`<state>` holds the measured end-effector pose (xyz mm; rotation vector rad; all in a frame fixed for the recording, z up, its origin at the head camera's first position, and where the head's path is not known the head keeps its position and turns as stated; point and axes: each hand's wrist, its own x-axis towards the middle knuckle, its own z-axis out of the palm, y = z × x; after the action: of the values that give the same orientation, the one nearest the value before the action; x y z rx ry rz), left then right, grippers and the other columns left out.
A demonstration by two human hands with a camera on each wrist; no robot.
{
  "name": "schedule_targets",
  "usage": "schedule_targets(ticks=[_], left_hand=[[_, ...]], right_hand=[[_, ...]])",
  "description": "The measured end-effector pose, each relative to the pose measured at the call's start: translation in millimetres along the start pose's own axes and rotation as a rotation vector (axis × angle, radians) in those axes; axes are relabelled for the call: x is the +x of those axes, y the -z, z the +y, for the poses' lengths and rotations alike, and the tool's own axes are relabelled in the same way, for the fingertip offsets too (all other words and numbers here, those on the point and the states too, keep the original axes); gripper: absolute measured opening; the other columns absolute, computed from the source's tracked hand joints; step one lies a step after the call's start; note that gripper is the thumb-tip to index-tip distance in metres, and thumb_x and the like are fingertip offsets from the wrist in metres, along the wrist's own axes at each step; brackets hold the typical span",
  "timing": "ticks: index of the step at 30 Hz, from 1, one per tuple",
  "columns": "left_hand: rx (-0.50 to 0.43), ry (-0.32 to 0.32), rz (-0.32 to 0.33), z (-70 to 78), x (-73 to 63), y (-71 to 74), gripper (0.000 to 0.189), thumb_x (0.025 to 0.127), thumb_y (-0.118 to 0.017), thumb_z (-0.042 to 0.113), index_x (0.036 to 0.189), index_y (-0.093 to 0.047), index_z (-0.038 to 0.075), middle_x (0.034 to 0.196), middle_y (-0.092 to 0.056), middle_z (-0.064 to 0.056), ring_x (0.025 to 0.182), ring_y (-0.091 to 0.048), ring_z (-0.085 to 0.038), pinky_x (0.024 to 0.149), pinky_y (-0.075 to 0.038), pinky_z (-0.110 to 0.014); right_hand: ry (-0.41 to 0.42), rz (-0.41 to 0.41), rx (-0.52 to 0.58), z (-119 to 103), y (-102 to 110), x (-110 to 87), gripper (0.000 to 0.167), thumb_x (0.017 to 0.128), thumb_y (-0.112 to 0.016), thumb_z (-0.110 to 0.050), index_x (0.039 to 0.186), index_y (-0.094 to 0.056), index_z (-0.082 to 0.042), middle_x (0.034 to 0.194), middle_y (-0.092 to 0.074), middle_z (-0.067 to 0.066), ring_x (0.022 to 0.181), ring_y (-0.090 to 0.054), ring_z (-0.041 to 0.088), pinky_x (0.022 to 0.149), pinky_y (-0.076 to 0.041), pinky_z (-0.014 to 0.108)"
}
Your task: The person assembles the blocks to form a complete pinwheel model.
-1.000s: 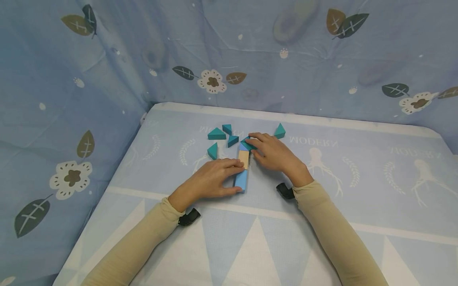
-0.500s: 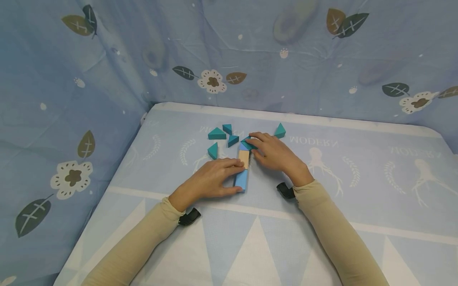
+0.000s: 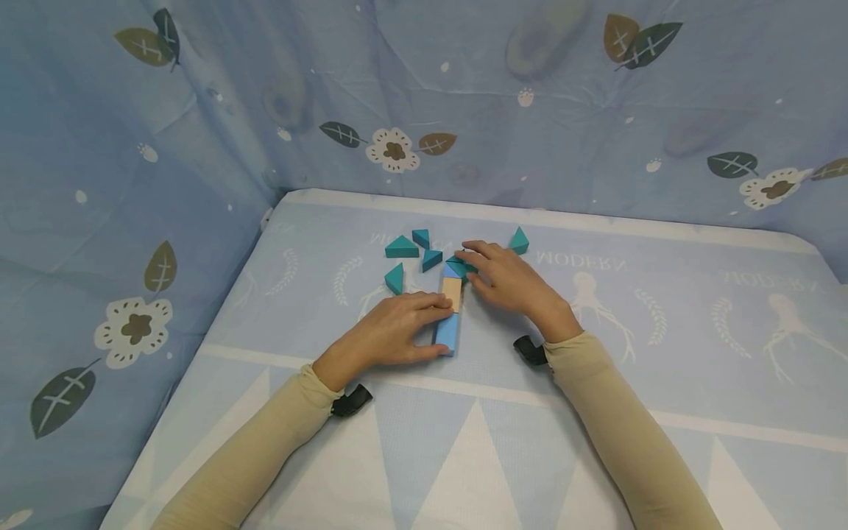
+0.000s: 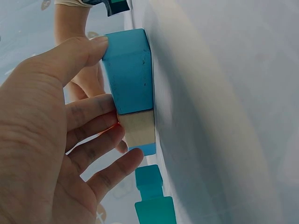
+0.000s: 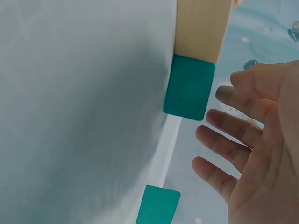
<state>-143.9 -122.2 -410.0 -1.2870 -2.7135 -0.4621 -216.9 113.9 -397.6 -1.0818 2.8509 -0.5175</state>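
In the head view a row lies flat on the table: a light blue rectangular block (image 3: pixel 447 335) nearest, a plain wood block (image 3: pixel 452 293) beyond it, then a small blue triangle block (image 3: pixel 450 272) and teal triangle blocks (image 3: pixel 457 263) at the far end. My left hand (image 3: pixel 394 331) touches the row's left side, thumb at the light blue block (image 4: pixel 128 70) and fingertips by the wood block (image 4: pixel 138 128). My right hand (image 3: pixel 506 280) hovers over the far end. In the right wrist view its loosely spread fingers are apart from the teal block (image 5: pixel 189 88), holding nothing.
Left of the row's far end lie several loose triangle blocks, among them a wide teal triangle (image 3: pixel 401 248) and a teal triangle (image 3: pixel 394 279). Another teal triangle (image 3: pixel 519 241) lies beyond my right hand. A patterned blue curtain (image 3: pixel 424 96) hangs behind the table (image 3: pixel 662 294).
My right hand has lifted slightly and its fingers have come off the teal triangle blocks, showing more of them. The left hand and the row stay where they were.
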Motion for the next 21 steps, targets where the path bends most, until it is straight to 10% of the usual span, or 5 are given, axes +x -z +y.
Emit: schedule_targets(ticks=[21], left_hand=[[-0.008, 0.008, -0.019, -0.1, 0.0, -0.2, 0.058, 0.086, -0.072, 0.047, 0.13, -0.065, 0.011, 0.136, -0.06, -0.003, 0.129, -0.055, -0.019, 0.106, -0.046, -0.035]], right_hand=[[0.015, -0.006, -0.028, -2.9, -5.0, -0.4, 0.046, 0.102, -0.051, -0.024, 0.145, -0.048, -0.009, 0.152, -0.041, 0.015, 0.137, -0.042, 0.035, 0.109, -0.037, 0.056]])
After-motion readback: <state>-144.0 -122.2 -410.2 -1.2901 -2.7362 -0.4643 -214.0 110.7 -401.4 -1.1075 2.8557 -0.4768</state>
